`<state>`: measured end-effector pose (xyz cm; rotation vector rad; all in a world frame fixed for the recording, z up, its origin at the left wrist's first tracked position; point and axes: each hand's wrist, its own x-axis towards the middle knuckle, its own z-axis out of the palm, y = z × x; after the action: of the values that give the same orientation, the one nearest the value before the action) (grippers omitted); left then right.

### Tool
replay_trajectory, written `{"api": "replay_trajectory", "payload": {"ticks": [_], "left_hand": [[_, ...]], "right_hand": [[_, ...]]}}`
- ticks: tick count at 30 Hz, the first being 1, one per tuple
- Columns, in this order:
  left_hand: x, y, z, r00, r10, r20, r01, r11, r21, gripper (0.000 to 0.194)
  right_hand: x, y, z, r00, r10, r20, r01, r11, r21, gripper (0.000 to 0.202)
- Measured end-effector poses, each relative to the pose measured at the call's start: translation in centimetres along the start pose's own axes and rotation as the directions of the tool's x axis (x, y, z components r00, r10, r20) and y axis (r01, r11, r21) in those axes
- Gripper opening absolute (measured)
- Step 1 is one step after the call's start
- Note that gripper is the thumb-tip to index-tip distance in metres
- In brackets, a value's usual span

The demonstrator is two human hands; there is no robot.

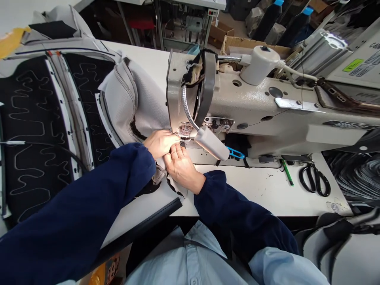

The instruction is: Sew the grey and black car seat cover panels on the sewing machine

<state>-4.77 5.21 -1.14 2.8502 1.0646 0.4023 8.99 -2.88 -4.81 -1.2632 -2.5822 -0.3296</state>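
A large grey seat cover lies bunched on the white table to the left of the sewing machine, its near edge running under the needle area. My left hand grips the cover close to the presser foot, fingers bent and pressed down. Just nearer to me, my right hand holds the cover's edge, its fingertips bunched beside the left hand. Both hands touch or nearly touch. The needle itself is too small to make out. A lit lamp on a flexible neck hangs right of my fingers.
Black panels with wavy stitched lines spread across the left. Black scissors and a green pen-like tool lie on the table at right. A blue plastic piece sits by the machine. Stacked cut pieces stand beyond the right edge.
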Motion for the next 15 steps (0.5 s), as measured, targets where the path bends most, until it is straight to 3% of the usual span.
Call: {"api": "replay_trajectory", "payload": {"ticks": [4, 7, 11, 15], "left_hand": [[0.0, -0.3, -0.1, 0.996, -0.091, -0.017, 0.089, 0.991, -0.1, 0.036], [-0.4, -0.2, -0.3, 1.0, -0.015, -0.004, 0.015, 0.993, -0.116, 0.035], [-1.1, -0.1, 0.2, 0.994, 0.107, 0.024, -0.107, 0.994, -0.02, 0.037], [-1.5, -0.3, 1.3, 0.992, 0.123, 0.027, -0.124, 0.991, 0.051, 0.034]], "right_hand": [[-0.1, 0.1, -0.1, 1.0, -0.015, 0.015, 0.015, 1.0, -0.023, 0.019], [0.0, 0.1, -0.4, 0.998, -0.017, 0.067, 0.017, 1.0, 0.003, 0.023], [0.2, 0.2, -0.5, 0.99, -0.024, 0.139, 0.019, 0.999, 0.038, 0.03], [0.1, 0.1, -0.6, 0.982, -0.026, 0.186, 0.019, 0.999, 0.04, 0.029]]}}
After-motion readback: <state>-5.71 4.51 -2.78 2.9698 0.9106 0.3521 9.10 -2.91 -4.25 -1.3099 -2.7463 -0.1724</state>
